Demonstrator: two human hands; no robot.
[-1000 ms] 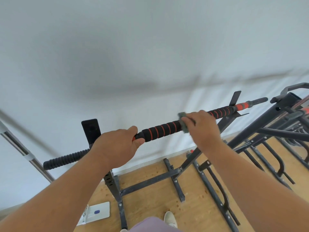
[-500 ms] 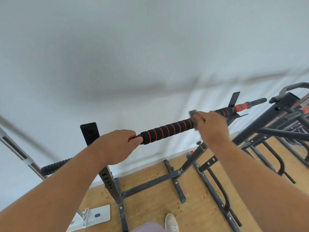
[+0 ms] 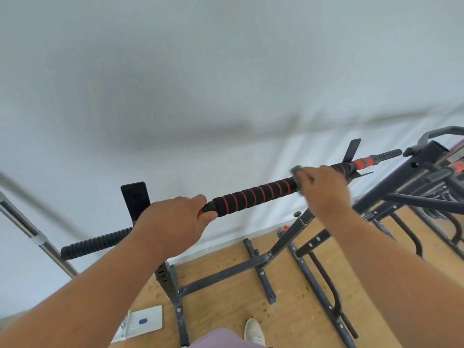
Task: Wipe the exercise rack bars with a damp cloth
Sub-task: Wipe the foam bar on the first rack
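Note:
A black foam bar with red spiral stripes (image 3: 253, 194) lies across the top of a dark steel exercise rack (image 3: 223, 273). My left hand (image 3: 173, 222) grips the bar near its left end. My right hand (image 3: 324, 190) is wrapped over the bar further right and holds a small grey-green cloth (image 3: 296, 170) against the foam; only a corner of the cloth shows above my fingers. Beyond that hand the bar ends in an orange collar and a ribbed black tip (image 3: 389, 154).
A white wall stands close behind the rack. More dark rack frames (image 3: 414, 187) crowd the right side. A chrome pole (image 3: 32, 234) leans at the left. On the wooden floor lie a white scale-like board (image 3: 145, 321) and my white shoe (image 3: 253, 329).
My right hand has slid the cloth rightward along the bar, from its middle toward the orange collar. My left hand has kept its grip near the left end.

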